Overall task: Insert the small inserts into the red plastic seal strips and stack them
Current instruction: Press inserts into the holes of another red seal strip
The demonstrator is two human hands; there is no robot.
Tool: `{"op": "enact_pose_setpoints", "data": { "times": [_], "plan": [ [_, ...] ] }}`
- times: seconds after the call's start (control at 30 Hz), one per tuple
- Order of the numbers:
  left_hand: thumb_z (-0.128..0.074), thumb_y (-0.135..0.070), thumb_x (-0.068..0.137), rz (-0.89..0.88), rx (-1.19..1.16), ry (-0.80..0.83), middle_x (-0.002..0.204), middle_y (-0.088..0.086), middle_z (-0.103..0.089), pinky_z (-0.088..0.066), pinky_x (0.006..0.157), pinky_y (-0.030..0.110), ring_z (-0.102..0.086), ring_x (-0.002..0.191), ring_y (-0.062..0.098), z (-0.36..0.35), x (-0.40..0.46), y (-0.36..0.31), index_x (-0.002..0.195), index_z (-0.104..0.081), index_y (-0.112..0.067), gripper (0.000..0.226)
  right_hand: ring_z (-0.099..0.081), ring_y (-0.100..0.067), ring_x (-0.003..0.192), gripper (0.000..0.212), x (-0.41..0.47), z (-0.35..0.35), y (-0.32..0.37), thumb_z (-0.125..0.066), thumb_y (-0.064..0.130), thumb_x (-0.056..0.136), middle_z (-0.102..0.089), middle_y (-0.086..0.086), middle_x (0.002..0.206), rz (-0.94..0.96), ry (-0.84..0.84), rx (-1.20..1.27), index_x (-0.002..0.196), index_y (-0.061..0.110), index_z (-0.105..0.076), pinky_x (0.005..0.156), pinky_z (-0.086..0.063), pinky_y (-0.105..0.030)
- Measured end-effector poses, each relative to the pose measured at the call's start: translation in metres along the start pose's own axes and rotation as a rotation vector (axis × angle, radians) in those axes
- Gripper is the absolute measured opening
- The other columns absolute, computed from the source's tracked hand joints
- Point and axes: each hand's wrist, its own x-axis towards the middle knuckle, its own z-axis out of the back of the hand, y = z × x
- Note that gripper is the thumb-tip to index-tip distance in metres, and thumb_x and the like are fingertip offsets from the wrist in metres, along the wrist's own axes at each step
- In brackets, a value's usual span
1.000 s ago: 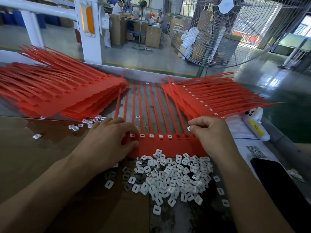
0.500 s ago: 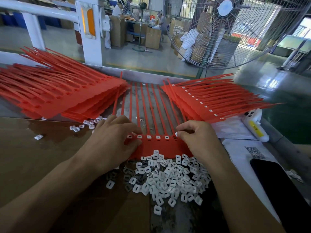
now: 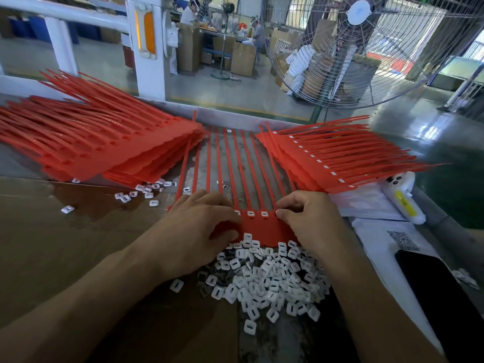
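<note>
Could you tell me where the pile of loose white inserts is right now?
The pile of white inserts lies low in the head view, centre, just below the red strip, between both forearms.

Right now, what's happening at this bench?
A person is fitting small white plastic inserts from a loose pile into a red plastic seal strip sheet lying flat on the bench. The left hand presses its near-left part; the right hand works at its row of sockets, several of which already show inserts. A stack of unfilled red sheets lies left, a stack of filled red sheets right.
</note>
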Motion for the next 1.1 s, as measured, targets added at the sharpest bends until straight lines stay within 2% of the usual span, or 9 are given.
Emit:
{"op": "enact_pose_setpoints", "data": {
  "times": [0.33, 0.53, 0.67, 0.77, 0.83, 0.87, 0.97, 1.1],
  "plan": [
    [-0.051, -0.055, 0.095, 0.009, 0.007, 0.012, 0.128, -0.027, -0.046, -0.028, 0.11, 0.027, -0.035, 0.124, -0.002, -0.001, 0.0, 0.001, 0.129, -0.059, -0.044, 0.036, -0.06, 0.009, 0.084, 0.012, 0.0, -0.002, -0.001, -0.076, 0.018, 0.092, -0.065, 0.026, 0.085, -0.012, 0.031, 0.028, 0.098, 0.028, -0.08, 0.071, -0.042, -0.011],
    [-0.053, -0.054, 0.096, 0.008, -0.002, 0.009, 0.126, -0.028, -0.047, -0.028, 0.105, 0.025, -0.036, 0.123, -0.001, -0.001, 0.0, 0.001, 0.128, -0.06, -0.044, 0.035, -0.059, 0.018, 0.087, 0.016, -0.001, 0.003, -0.002, -0.07, 0.018, 0.096, -0.067, 0.027, 0.09, 0.005, -0.003, 0.053, 0.105, 0.027, -0.08, 0.071, -0.039, -0.003],
    [-0.053, -0.054, 0.096, 0.009, -0.003, 0.01, 0.125, -0.028, -0.046, -0.028, 0.104, 0.025, -0.037, 0.122, -0.001, -0.001, 0.0, 0.001, 0.128, -0.06, -0.045, 0.034, -0.063, 0.009, 0.085, 0.014, 0.0, 0.007, -0.002, -0.07, 0.016, 0.095, -0.072, 0.019, 0.089, 0.009, -0.022, 0.027, 0.098, 0.024, -0.08, 0.069, -0.041, -0.007],
    [-0.052, -0.054, 0.096, 0.006, -0.004, 0.013, 0.125, -0.027, -0.047, -0.03, 0.106, 0.026, -0.038, 0.122, 0.0, -0.001, -0.001, 0.001, 0.128, -0.06, -0.044, 0.034, -0.062, 0.013, 0.082, 0.018, -0.002, 0.008, -0.001, -0.069, 0.013, 0.093, -0.072, 0.023, 0.081, 0.028, 0.003, -0.023, 0.091, 0.026, -0.082, 0.063, -0.042, -0.003],
    [-0.052, -0.054, 0.096, 0.005, -0.005, 0.012, 0.125, -0.026, -0.047, -0.03, 0.107, 0.027, -0.038, 0.122, 0.001, -0.001, -0.001, 0.001, 0.128, -0.06, -0.044, 0.035, -0.063, 0.014, 0.082, 0.022, -0.003, 0.009, 0.001, -0.069, 0.012, 0.092, -0.073, 0.024, 0.082, 0.033, 0.02, -0.051, 0.091, 0.028, -0.083, 0.064, -0.044, -0.003],
    [-0.052, -0.055, 0.096, 0.006, -0.005, 0.011, 0.125, -0.026, -0.047, -0.03, 0.107, 0.027, -0.038, 0.122, 0.001, -0.001, -0.001, 0.001, 0.128, -0.06, -0.044, 0.035, -0.065, 0.011, 0.083, 0.022, -0.003, 0.009, 0.003, -0.069, 0.012, 0.093, -0.073, 0.023, 0.086, 0.03, 0.031, -0.068, 0.093, 0.029, -0.083, 0.068, -0.046, -0.005],
    [-0.049, -0.058, 0.094, 0.012, -0.006, 0.018, 0.126, -0.027, -0.047, -0.029, 0.107, 0.026, -0.037, 0.122, 0.0, -0.001, 0.0, 0.002, 0.129, -0.059, -0.044, 0.039, -0.069, 0.002, 0.084, 0.025, -0.005, 0.01, 0.007, -0.067, 0.01, 0.094, -0.077, 0.016, 0.096, 0.028, 0.053, -0.106, 0.098, 0.028, -0.083, 0.081, -0.057, -0.024],
    [-0.05, -0.059, 0.094, 0.017, -0.004, 0.027, 0.128, -0.027, -0.047, -0.031, 0.108, 0.028, -0.037, 0.123, -0.001, -0.001, 0.0, 0.002, 0.13, -0.059, -0.044, 0.04, -0.069, -0.002, 0.085, 0.025, -0.009, 0.01, 0.012, -0.065, 0.01, 0.094, -0.078, 0.012, 0.1, 0.023, 0.06, -0.141, 0.102, 0.025, -0.083, 0.083, -0.058, -0.029]
  ]
}}
